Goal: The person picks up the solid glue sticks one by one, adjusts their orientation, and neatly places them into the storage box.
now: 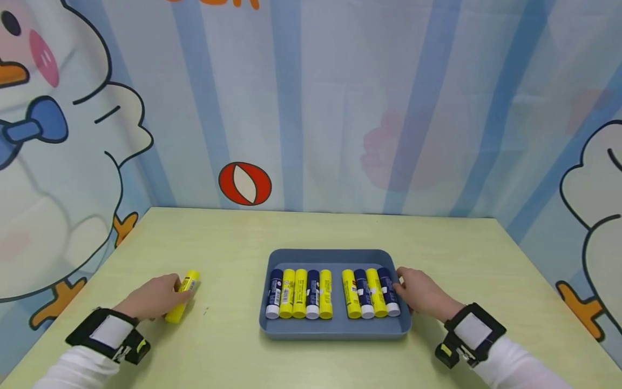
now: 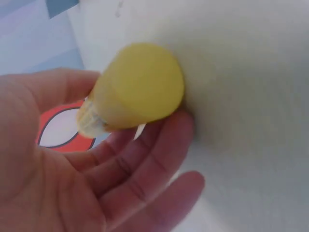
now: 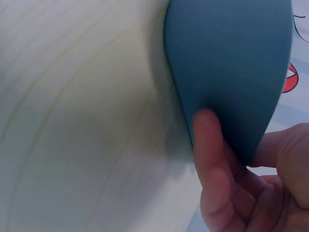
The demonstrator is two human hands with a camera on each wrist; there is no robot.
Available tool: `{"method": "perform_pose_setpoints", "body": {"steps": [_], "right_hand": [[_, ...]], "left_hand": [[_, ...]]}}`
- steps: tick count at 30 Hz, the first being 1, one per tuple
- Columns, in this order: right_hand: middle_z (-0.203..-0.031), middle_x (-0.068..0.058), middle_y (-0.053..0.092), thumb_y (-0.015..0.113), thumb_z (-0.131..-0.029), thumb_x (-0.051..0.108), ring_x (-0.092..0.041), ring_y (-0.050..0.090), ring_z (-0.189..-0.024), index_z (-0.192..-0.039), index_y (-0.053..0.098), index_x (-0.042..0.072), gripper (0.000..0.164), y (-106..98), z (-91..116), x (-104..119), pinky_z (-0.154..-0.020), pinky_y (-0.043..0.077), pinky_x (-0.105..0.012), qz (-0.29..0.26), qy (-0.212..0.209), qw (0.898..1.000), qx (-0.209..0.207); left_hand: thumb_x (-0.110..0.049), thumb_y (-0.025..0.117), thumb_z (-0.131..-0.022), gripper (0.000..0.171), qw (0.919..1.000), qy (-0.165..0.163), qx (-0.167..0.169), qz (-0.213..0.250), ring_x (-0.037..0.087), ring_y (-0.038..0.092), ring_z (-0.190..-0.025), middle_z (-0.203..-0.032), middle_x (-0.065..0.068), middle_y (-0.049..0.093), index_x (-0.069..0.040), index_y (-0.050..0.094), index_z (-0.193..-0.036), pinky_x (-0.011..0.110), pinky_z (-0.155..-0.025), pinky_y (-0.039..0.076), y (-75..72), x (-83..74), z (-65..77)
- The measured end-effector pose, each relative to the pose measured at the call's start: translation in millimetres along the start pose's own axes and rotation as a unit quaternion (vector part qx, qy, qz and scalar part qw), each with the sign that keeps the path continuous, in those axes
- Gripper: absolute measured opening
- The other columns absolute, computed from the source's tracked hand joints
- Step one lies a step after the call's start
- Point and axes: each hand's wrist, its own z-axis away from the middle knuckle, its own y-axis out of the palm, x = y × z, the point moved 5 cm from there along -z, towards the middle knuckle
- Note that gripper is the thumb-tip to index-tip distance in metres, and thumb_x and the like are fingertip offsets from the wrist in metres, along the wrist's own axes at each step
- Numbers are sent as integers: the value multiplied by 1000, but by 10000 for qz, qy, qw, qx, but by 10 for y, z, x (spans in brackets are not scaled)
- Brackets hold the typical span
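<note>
My left hand (image 1: 154, 296) holds a yellow glue stick (image 1: 177, 312) between thumb and fingers, low over the left side of the table. In the left wrist view the glue stick's round yellow end (image 2: 149, 82) faces the camera. To the right lies a blue-grey tray (image 1: 335, 330) with yellow and dark blue glue sticks in two groups. A gap separates the groups. My right hand (image 1: 425, 292) grips the tray's right side, beside the rightmost blue glue stick (image 1: 389, 292). The right wrist view shows fingers (image 3: 210, 145) against the tray's outer wall (image 3: 231, 63), the thumb over its rim.
The pale wooden table (image 1: 233, 232) ends at a striped cartoon backdrop (image 1: 330, 108) along its back and sides. Both wrists wear black straps with small devices, a left one (image 1: 109, 335) and a right one (image 1: 471, 335).
</note>
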Motion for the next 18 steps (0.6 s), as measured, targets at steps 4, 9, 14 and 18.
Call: {"method": "perform_pose_setpoints", "body": {"steps": [4,9,14,18], "right_hand": [[-74,-7,57,56,-98,8,-15,54,-47,-117,51,-11,27,-1,-9,-5,-45,47,-28,4,-14,10000,3],[-74,-7,57,57,-97,8,-15,55,-48,-115,52,-11,26,-2,-16,-12,-47,48,-28,51,-95,9999,-33],[-75,-7,61,58,-97,9,-15,58,-47,-113,54,-9,25,-30,-16,8,-48,48,-28,215,-169,9996,39],[-70,-6,62,59,-97,13,-16,60,-46,-111,58,-8,26,-88,-4,31,-51,50,-29,318,-179,9990,250]], "left_hand": [[-30,49,-100,39,9972,-4,-43,742,20,53,-59,-80,11,52,7,41,-110,31,-51,46,-57,-17,-20],[-29,39,-104,43,9898,174,-279,1385,21,58,-58,-83,15,53,8,29,-123,35,-53,50,-93,-96,-35],[-32,38,-106,48,9833,526,-604,1632,23,55,-61,-93,20,52,6,25,-131,36,-52,47,-141,-231,-72],[-31,41,-105,47,9786,816,-638,1779,24,55,-67,-109,24,50,2,25,-136,36,-53,47,-159,-415,-117]]}}
